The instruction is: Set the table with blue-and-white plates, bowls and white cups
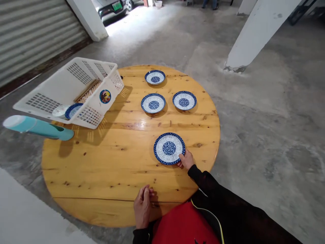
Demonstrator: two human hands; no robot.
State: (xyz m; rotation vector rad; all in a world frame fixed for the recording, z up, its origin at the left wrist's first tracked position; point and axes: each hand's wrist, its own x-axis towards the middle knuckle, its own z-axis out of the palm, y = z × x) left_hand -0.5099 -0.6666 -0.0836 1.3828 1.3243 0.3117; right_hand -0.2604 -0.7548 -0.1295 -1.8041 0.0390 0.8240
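A blue-and-white patterned plate (169, 148) is gripped at its lower right rim by my right hand (186, 159), thumb on top and fingers underneath. Close to the table's front edge, my left hand (143, 205) is half curled above the wood, its thumb against the fingers; whether anything is between them I cannot make out. Three more plates of the same pattern lie farther back on the table: one at the far side (155, 77), one in the middle (153, 103) and one to the right (184, 100).
The round wooden table (114, 162) carries a white plastic basket (76, 67) at its left, with another blue-rimmed plate (73, 110) inside. A turquoise cylindrical container (48, 128) stands before the basket. Beyond are a concrete floor, a slanted-looking white pillar (261, 30) and a parked car (109, 8).
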